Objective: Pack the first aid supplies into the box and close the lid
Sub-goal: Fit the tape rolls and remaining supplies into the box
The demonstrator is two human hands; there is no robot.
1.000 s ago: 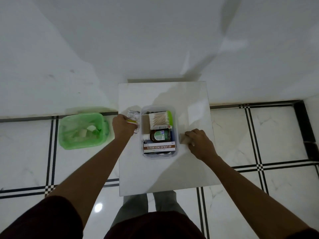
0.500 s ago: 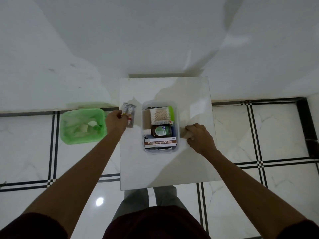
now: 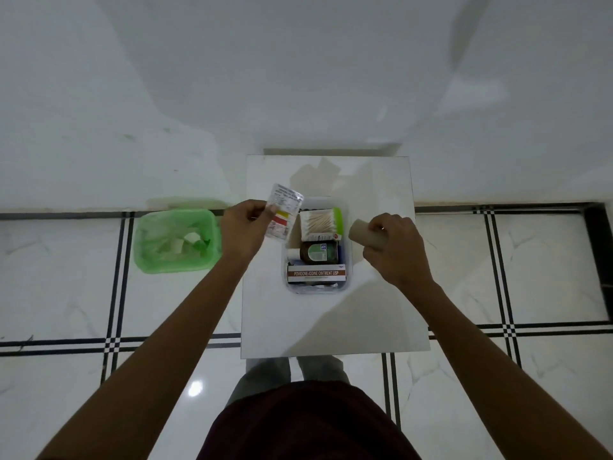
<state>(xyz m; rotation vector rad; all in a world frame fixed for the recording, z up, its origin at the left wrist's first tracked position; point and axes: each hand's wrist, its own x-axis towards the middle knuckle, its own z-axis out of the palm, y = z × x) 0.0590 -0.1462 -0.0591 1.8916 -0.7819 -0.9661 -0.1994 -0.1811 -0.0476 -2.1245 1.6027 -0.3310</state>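
The left hand (image 3: 243, 229) pinched a pill strip (image 3: 284, 212) just left of the box (image 3: 347, 260); the right hand (image 3: 394, 247) gripped a roll (image 3: 365, 234) beside its right rim.

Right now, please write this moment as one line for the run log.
left hand: holds foil tablet strip | right hand: holds beige bandage roll | clear plastic box: open, part filled
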